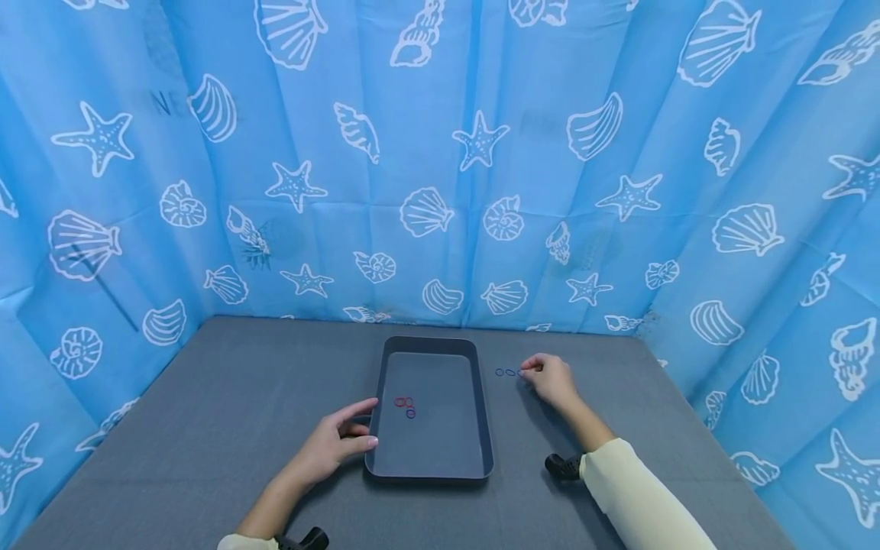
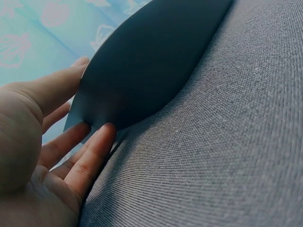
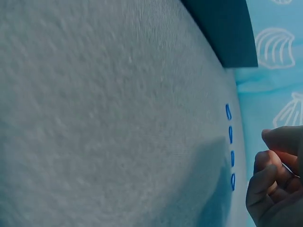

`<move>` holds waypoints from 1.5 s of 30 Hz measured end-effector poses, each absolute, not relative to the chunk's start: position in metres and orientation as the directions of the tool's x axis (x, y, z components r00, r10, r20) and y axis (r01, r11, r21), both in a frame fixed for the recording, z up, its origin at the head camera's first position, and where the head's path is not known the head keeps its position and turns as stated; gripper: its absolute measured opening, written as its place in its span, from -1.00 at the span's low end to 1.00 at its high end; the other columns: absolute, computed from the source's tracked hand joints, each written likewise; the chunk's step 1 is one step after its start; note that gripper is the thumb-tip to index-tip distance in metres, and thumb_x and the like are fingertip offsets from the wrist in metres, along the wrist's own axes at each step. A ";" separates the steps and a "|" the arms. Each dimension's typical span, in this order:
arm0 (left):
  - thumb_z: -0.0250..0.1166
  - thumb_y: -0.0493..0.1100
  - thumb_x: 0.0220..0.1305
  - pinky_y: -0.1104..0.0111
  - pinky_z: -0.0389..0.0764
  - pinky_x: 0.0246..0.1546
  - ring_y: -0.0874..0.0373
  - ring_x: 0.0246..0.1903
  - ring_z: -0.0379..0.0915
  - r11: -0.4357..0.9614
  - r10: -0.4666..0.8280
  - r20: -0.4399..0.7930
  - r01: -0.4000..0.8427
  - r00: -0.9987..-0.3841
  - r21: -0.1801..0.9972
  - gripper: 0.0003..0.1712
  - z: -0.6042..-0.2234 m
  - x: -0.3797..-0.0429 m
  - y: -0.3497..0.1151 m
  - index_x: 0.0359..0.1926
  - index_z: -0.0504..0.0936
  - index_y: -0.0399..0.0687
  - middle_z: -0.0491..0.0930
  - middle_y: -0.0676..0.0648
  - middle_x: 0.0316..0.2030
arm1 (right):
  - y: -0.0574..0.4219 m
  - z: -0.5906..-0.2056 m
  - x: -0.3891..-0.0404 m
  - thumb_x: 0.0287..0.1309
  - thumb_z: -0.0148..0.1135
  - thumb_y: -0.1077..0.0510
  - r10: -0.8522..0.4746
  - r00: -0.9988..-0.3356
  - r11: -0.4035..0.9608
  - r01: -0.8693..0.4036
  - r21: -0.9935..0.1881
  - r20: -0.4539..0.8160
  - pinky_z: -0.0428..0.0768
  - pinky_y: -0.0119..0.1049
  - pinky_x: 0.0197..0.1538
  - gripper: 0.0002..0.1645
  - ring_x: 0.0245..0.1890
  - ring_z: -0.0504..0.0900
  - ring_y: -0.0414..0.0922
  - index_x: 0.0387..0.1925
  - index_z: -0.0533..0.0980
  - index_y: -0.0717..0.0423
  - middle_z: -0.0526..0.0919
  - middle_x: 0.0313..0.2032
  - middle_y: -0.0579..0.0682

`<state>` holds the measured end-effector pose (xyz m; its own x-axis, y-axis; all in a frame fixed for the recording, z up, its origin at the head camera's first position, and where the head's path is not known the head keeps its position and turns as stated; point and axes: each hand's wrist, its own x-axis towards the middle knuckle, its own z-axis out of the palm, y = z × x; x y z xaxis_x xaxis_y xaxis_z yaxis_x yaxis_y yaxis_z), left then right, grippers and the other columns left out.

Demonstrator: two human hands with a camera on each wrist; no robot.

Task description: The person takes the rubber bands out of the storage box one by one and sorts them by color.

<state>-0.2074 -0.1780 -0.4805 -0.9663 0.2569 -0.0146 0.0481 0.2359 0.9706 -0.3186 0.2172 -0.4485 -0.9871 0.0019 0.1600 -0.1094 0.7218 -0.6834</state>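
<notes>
My left hand [image 1: 326, 451] is at the left wall of a shallow dark grey tray [image 1: 486, 428]. Thumb and forefinger are spread along its rim, and in the left wrist view other fingertips [image 2: 108, 131] meet the outer wall. Inside the tray lie a few thin red rings [image 1: 400, 402] and a blue ring [image 1: 411, 414]. To the tray's right, my right hand [image 1: 552, 380] hovers at the end of a row of small blue rings [image 1: 510, 373]. Several of these rings [image 3: 230, 135] show in the right wrist view. That hand's fingers are loosely bent, with nothing visible between them.
Grey cloth covers the table [image 1: 241, 405]. A blue curtain [image 1: 426, 153] with white shells and starfish hangs behind it and along both sides. Black wrist devices [image 1: 562, 467] sit at the sleeve cuffs.
</notes>
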 end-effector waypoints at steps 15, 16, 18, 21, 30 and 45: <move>0.37 -0.19 0.23 0.21 0.57 -0.16 0.03 -0.10 0.48 0.246 0.241 -0.020 0.041 -0.970 0.968 -0.27 -0.480 -0.206 -0.179 0.39 0.33 -0.11 0.34 -0.27 0.26 | 0.189 -0.435 -0.304 0.20 0.32 0.24 -0.062 -0.984 0.702 -0.161 -0.694 0.166 0.46 -0.26 -0.39 -0.93 -0.47 0.48 -0.12 -0.37 0.61 0.18 0.59 -0.46 -0.04; 0.37 -0.18 0.23 0.22 0.57 -0.16 0.03 -0.09 0.48 0.245 0.245 -0.020 0.042 -0.969 0.969 -0.27 -0.480 -0.206 -0.180 0.40 0.33 -0.09 0.35 -0.26 0.26 | 0.186 -0.434 -0.303 0.19 0.32 0.24 -0.066 -0.984 0.696 -0.164 -0.699 0.165 0.46 -0.26 -0.40 -0.93 -0.47 0.48 -0.12 -0.38 0.61 0.17 0.59 -0.47 -0.04; 0.37 -0.16 0.23 0.24 0.57 -0.17 0.03 -0.10 0.48 0.252 0.247 -0.020 0.045 -0.969 0.967 -0.27 -0.480 -0.206 -0.180 0.39 0.34 -0.07 0.35 -0.25 0.26 | 0.181 -0.432 -0.300 0.19 0.32 0.24 -0.074 -0.984 0.686 -0.170 -0.708 0.165 0.46 -0.27 -0.41 -0.93 -0.49 0.48 -0.13 -0.38 0.61 0.17 0.58 -0.48 -0.05; 0.38 -0.13 0.22 0.24 0.57 -0.17 0.02 -0.10 0.49 0.260 0.247 -0.023 0.043 -0.969 0.965 -0.27 -0.482 -0.205 -0.181 0.39 0.34 -0.05 0.36 -0.24 0.25 | 0.174 -0.428 -0.297 0.18 0.33 0.25 -0.087 -0.982 0.671 -0.182 -0.719 0.167 0.46 -0.25 -0.42 -0.94 -0.50 0.48 -0.12 -0.38 0.62 0.17 0.57 -0.49 -0.04; 0.38 -0.16 0.22 0.23 0.57 -0.16 0.02 -0.10 0.48 0.257 0.234 -0.031 0.031 -0.972 0.966 -0.28 -0.484 -0.207 -0.180 0.39 0.36 0.00 0.35 -0.21 0.25 | 0.151 -0.419 -0.289 0.18 0.34 0.23 -0.130 -0.978 0.627 -0.206 -0.751 0.160 0.46 -0.26 -0.46 -0.91 -0.53 0.47 -0.12 -0.38 0.61 0.19 0.55 -0.52 -0.05; 0.37 -0.17 0.24 0.20 0.56 -0.15 0.02 -0.10 0.48 0.247 0.241 -0.028 0.034 -0.970 0.968 -0.29 -0.483 -0.208 -0.179 0.39 0.35 -0.01 0.37 -0.20 0.23 | 0.123 -0.418 -0.286 0.16 0.34 0.27 -0.268 -0.958 0.573 -0.243 -0.783 0.101 0.46 -0.28 -0.49 -0.95 -0.56 0.49 -0.14 -0.41 0.62 0.15 0.55 -0.54 -0.06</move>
